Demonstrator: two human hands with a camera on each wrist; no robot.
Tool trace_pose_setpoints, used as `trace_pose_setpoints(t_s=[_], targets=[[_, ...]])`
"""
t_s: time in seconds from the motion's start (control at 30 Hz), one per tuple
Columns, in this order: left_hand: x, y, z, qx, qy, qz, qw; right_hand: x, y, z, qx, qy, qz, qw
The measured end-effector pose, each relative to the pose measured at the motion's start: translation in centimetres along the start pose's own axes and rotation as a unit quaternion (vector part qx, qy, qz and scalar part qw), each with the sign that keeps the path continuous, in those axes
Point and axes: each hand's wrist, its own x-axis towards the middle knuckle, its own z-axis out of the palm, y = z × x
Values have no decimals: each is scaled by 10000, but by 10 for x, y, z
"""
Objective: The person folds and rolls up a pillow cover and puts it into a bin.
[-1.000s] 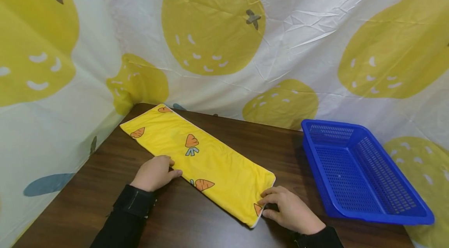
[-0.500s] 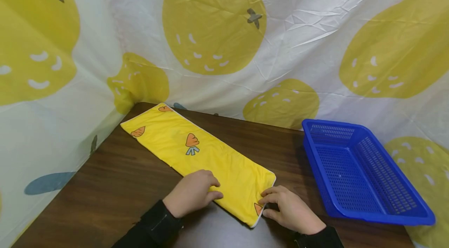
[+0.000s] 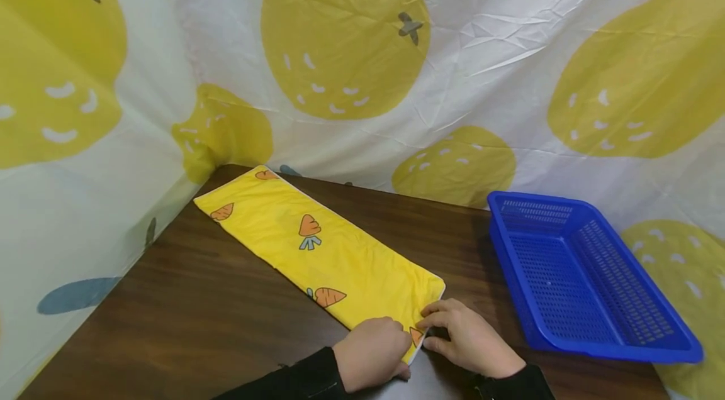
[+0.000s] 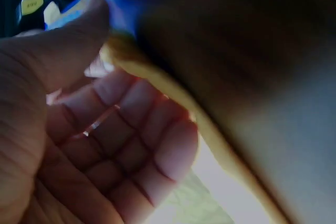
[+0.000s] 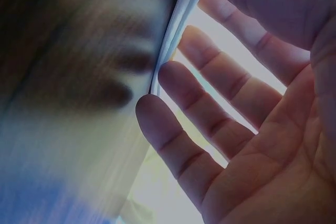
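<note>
A folded yellow cloth (image 3: 362, 261) with carrot prints and white edging lies slantwise on the dark wooden table. At its near right corner, my left hand (image 3: 374, 350) rests on the long front edge; the left wrist view shows its thumb apart from lightly bent fingers (image 4: 176, 148) beside the cloth's edge. My right hand (image 3: 470, 337) touches the short right end. In the right wrist view its fingers (image 5: 181, 85) reach out fairly straight along the white-trimmed edge. The two hands are close together, and the left one covers part of the corner.
A blue plastic basket (image 3: 523, 305) with perforated walls stands on the table to the right of my right hand. Bare brown tabletop (image 3: 187, 299) extends left of the cloth. A white fabric curtain (image 3: 487, 85) with yellow fruit prints surrounds the table's back and sides.
My left hand has slid rightward along the cloth's front edge, from its middle to the near right corner. The right hand, cloth and basket have stayed in place.
</note>
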Motion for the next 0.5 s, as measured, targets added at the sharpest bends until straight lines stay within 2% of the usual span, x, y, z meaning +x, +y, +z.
trace_pose_setpoints(t_s=[0.13,0.37,0.5], targets=[[4,7,4,121,9,-219,9997,1,-2,1,-4,-5,107,9999],[4,11,4,274,50,-267,9993,1,-5,2,91,-43,243,9997],[3,10,3,104,128,-335,9993,2,-6,3,24,39,176,9998]])
